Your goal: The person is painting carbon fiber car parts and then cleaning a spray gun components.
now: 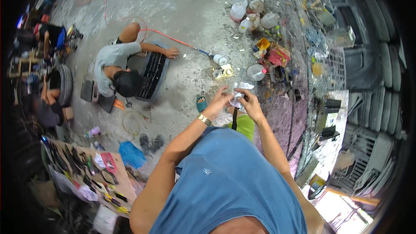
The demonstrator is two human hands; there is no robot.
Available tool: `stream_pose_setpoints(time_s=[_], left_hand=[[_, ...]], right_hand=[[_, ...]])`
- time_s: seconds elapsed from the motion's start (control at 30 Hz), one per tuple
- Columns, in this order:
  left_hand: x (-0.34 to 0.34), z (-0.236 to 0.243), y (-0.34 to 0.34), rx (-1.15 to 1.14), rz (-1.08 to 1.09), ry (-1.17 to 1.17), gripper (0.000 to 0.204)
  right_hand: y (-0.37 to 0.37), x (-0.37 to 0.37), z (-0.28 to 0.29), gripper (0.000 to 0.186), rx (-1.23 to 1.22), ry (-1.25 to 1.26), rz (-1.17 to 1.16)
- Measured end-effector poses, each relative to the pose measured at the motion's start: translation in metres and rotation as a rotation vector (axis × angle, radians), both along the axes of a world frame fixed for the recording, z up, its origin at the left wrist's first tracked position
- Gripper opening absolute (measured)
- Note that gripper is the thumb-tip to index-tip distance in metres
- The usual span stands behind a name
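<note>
In front of my chest, my right hand (251, 106) pinches a small crumpled whitish piece of plastic or paper (235, 101). My left hand (219, 101), a gold-coloured watch (204, 119) on its wrist, has curled fingers at the piece's left edge. Just beyond my hands, another whitish crumpled scrap (244, 86) shows against the floor. Past it lie a yellow-framed object with round parts (223, 72) and a white cylindrical part (220, 60) at the end of an orange hose (173, 39). Whether anything is inside the crumpled piece is hidden.
A person in grey (113, 60) crouches at a long black part (152, 73); other people work at far left. Plastic jugs (256, 72) and litter line the right. A tool-covered board (108, 182) stands lower left, near a blue bag (132, 154) and dark footwear (151, 143).
</note>
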State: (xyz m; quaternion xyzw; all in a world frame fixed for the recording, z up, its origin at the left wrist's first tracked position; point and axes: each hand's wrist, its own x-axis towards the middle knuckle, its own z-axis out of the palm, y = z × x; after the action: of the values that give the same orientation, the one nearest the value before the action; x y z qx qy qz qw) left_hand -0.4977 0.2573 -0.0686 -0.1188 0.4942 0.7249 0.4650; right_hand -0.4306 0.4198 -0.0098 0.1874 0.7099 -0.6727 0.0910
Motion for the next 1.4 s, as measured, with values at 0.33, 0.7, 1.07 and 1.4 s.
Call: stream_pose_setpoints(time_s=[0.33, 0.7, 1.07, 1.4], left_hand=[[0.035, -0.056, 0.041, -0.288, 0.018, 0.212, 0.048], [-0.053, -0.291, 0.081, -0.650, -0.560, 0.958, 0.033], [-0.160, -0.520, 0.174, -0.544, -1.118, 1.787, 0.024], [-0.165, -0.513, 0.185, -0.514, -1.395, 2.030, 0.018]], right_hand=[[0.036, 0.085, -0.091, 0.036, 0.186, -0.217, -0.261], [0.095, 0.059, -0.303, 0.031, 0.063, -0.018, -0.432], [0.164, 0.027, -0.515, 0.050, -0.743, -0.055, -0.796], [0.178, -0.019, -0.559, 0.079, -0.467, -0.027, -0.691]])
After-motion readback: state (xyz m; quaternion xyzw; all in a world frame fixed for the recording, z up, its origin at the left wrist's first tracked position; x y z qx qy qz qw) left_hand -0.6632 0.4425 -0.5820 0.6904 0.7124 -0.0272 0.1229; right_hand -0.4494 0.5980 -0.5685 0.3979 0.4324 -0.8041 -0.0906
